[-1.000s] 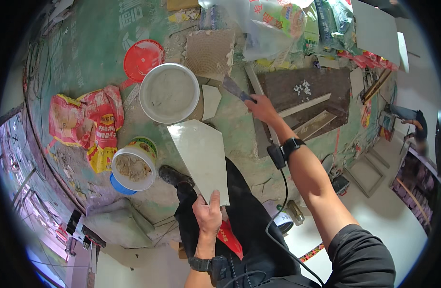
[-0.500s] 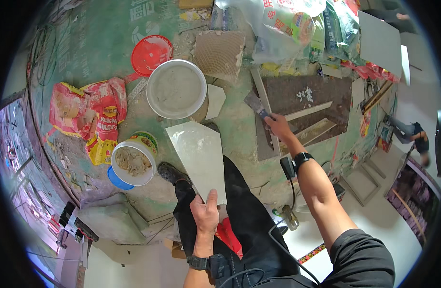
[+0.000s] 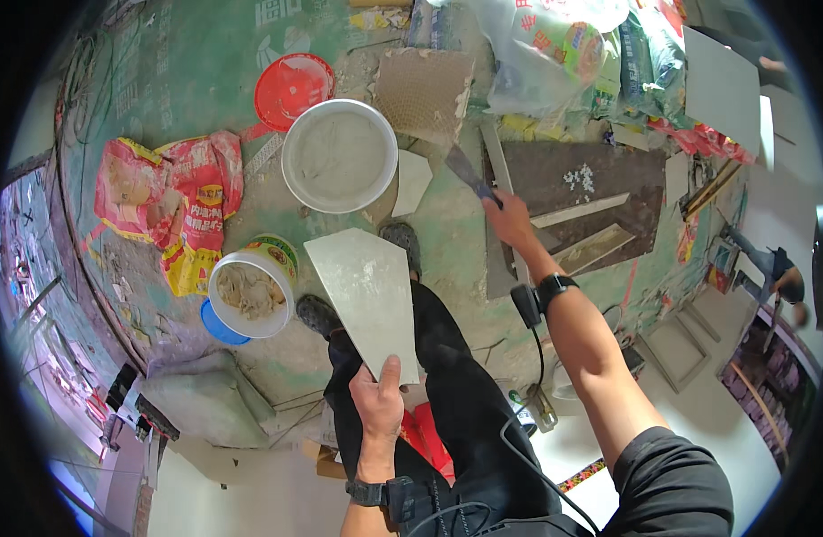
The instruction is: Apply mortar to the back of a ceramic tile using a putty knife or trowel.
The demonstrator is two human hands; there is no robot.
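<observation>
My left hand [image 3: 378, 404] grips the lower end of an angular white tile [image 3: 358, 291], thumb on its face, held over my legs and shoes. My right hand [image 3: 511, 222] is closed round the handle of a putty knife [image 3: 466, 168], its blade pointing up-left toward a white strip lying on a dark board [image 3: 635, 170]. Ahead stands a wide white bucket [image 3: 337, 157] of grey watery contents, beside a small angular tile piece [image 3: 412, 181]. Left of my feet is a smaller white bucket [image 3: 248, 288] with lumpy beige paste.
A red lid [image 3: 295, 89], torn red sack [image 3: 201, 206], blue lid [image 3: 217, 324] and textured square slab [image 3: 423, 89] lie about. Bags and panels [image 3: 720, 89] crowd the upper right. A co-worker [image 3: 783, 277] is at far right, another person's hand [image 3: 769, 64] above. A grey cushion-like bundle [image 3: 201, 407] lies lower left.
My right hand with the knife has moved rightward, then slightly up. The floor items have shifted up in view, and my second shoe shows beside the tile. The co-worker has moved.
</observation>
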